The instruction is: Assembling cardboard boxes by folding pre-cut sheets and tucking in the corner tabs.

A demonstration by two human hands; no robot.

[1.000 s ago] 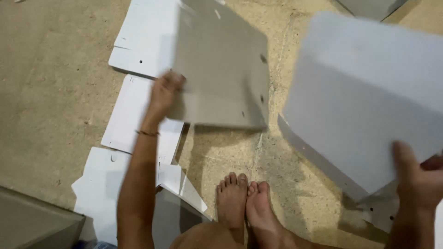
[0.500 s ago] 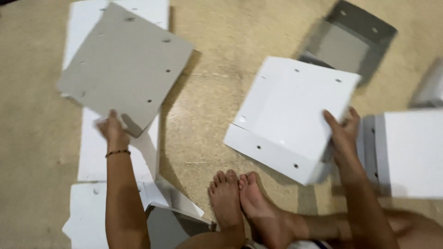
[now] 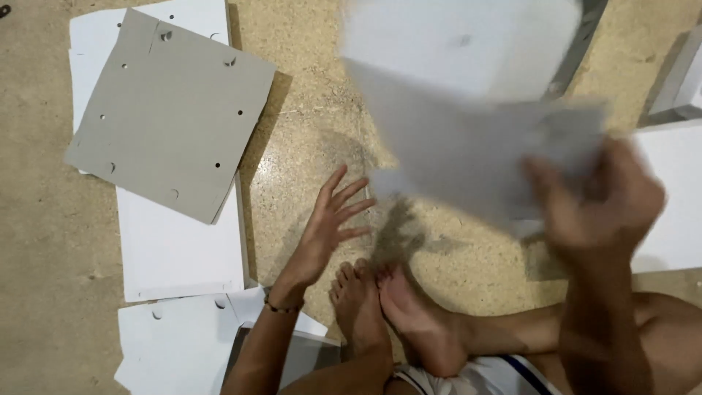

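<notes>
**Panel Aloft Over a Floor of Cut Boards**

One grey drilled panel (image 3: 172,117) lay flat on the speckled floor (image 3: 307,139), resting on at least three white boards (image 3: 179,252) stacked and spread beneath it at the left. A person sat with two bare feet (image 3: 387,311) together. The left hand (image 3: 325,230) hovered empty, fingers spread wide, near the feet and apart from the grey panel. The right hand (image 3: 599,201), blurred, was closed on the lower edge of one pale panel (image 3: 468,110) held above the floor.
</notes>
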